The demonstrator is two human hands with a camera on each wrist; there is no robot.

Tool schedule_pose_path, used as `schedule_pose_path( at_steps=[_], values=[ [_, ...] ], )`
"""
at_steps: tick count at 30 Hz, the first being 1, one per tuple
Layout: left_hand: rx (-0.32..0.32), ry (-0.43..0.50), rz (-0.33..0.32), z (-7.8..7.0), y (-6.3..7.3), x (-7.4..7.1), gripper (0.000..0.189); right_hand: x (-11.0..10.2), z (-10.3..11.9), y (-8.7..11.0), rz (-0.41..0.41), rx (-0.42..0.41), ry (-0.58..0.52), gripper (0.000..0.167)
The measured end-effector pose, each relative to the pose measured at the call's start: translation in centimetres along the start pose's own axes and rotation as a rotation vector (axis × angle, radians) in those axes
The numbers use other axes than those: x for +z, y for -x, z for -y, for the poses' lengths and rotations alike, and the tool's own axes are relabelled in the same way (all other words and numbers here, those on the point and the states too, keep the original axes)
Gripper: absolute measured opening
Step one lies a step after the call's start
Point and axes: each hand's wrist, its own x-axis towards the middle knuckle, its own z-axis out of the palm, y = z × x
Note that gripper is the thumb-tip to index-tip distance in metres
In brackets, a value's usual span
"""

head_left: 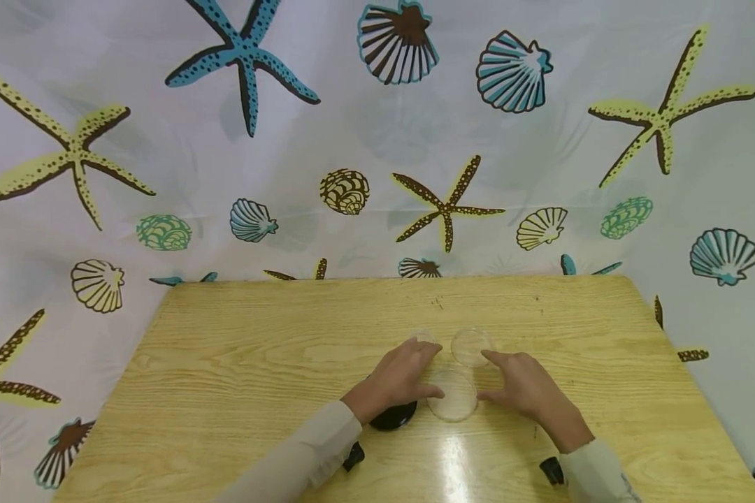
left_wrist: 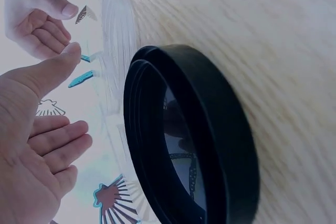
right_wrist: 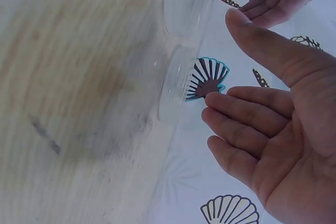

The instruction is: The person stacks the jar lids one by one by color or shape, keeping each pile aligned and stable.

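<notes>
A clear round dish [head_left: 451, 405] lies flat on the table between my two hands. Behind it sits a smaller clear dish [head_left: 469, 344], and a third clear piece [head_left: 423, 335] is mostly hidden by my left hand [head_left: 398, 374]. That hand hovers at the left of the large dish, thumb apart from the fingers, holding nothing. On the other side my right hand [head_left: 521, 383] is spread the same way, fingertips near the dishes and palm bare in the right wrist view. Beneath my left wrist is a black round container [left_wrist: 231, 124] with a raised rim and glossy inside.
The wooden table [head_left: 245, 349] ends at a hanging white cloth [head_left: 327, 126] printed with starfish and shells, behind and at both sides. Small black wrist pieces [head_left: 354, 456] show by the sleeves. Light glares off the tabletop at the front.
</notes>
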Motion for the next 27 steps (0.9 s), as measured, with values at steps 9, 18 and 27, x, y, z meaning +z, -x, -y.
schedule_pose_path(
  at_steps=[9,18,27],
  values=[
    [-0.043,0.079,0.006,-0.3,-2.1,-0.1,0.072,-0.9,-1.2,-0.8,-0.04,0.008,-0.04,0.071],
    [-0.081,0.096,0.034,0.1,-4.5,-0.4,0.072,-0.9,-2.2,-2.4,-0.022,0.033,-0.041,0.074],
    [-0.117,0.154,0.051,0.7,-6.3,0.1,0.067,-0.8,-3.1,-3.6,0.007,0.06,-0.053,0.074]
  ],
)
